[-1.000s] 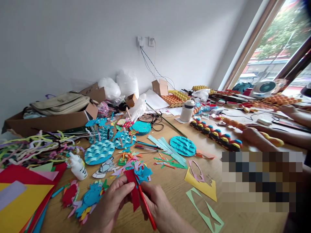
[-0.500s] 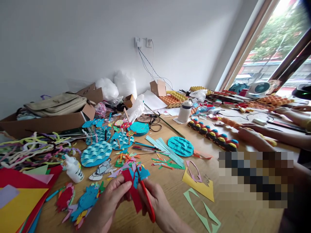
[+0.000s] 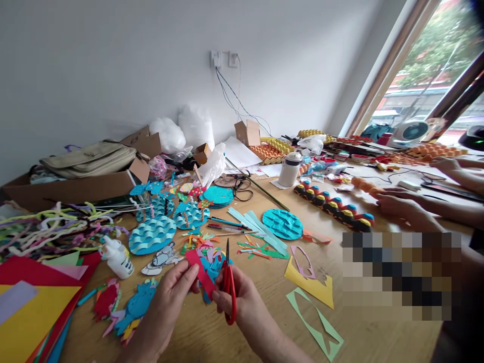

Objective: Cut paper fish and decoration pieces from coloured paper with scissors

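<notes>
My left hand [image 3: 172, 295] pinches a strip of red paper [image 3: 200, 272] between thumb and fingers, low in the middle of the view. My right hand [image 3: 242, 297] grips red-handled scissors [image 3: 228, 285]; their blades point straight up and look closed. The two hands meet just above the wooden table [image 3: 264, 287]. Right behind them lie blue paper scraps [image 3: 214, 264] and a heap of coloured offcuts [image 3: 200, 242].
A white glue bottle [image 3: 117, 257] and stacked coloured sheets [image 3: 30, 302] sit at left, pipe cleaners [image 3: 53, 227] behind them. Blue wavy paper discs [image 3: 153, 234] and a blue disc [image 3: 282, 223] lie mid-table. Yellow and green cutouts [image 3: 310, 282] lie right. Another person's hands [image 3: 397, 206] work at far right.
The scissors swung from slanting down-right to upright in my right hand. The red strip rose and tilted with my left hand. The view shifted slightly.
</notes>
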The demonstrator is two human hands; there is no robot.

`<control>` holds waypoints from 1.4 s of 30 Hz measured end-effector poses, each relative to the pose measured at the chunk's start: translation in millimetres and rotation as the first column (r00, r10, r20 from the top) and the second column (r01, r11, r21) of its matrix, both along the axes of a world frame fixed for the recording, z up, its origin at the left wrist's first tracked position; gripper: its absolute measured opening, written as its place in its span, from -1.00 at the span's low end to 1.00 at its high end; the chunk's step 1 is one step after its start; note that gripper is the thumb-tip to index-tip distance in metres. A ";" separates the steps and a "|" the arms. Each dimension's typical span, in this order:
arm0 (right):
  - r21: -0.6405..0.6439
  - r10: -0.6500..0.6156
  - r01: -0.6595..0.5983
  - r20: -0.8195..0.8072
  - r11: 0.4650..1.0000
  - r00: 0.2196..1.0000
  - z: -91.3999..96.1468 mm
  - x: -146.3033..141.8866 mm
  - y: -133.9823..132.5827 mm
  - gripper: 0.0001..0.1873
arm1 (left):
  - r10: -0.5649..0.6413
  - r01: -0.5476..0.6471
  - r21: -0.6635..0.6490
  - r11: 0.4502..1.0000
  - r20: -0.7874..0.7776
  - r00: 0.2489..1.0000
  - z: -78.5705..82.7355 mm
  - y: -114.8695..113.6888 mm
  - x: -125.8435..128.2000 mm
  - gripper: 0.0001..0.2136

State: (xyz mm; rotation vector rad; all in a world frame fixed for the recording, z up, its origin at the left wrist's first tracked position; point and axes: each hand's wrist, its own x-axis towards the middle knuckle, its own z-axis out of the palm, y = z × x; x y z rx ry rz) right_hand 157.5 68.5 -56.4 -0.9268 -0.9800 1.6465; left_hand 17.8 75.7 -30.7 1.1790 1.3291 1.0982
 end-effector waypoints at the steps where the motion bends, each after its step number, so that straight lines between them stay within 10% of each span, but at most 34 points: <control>1: -0.002 -0.009 0.009 0.003 1.000 1.000 -0.2 0.0 0.8 -0.60 | -0.010 0.010 -0.002 1.000 0.030 1.000 0.0 -0.9 -0.1 -0.80; 24: 0.084 -0.038 0.033 0.060 0.996 0.997 3.2 -1.9 0.0 -0.56 | -0.119 0.118 -0.062 0.991 -0.003 0.993 4.3 -4.5 10.5 -0.88; 34: 0.169 0.092 -0.231 0.584 0.958 0.807 6.7 5.6 -10.5 -0.75 | -0.024 0.041 -0.075 0.996 0.216 0.976 25.9 7.2 -12.8 -0.87; 42: 0.165 0.116 -0.278 0.630 0.946 0.768 11.9 2.2 -11.1 -0.70 | -0.064 0.086 -0.084 0.993 0.229 0.971 24.2 7.8 -16.9 -0.89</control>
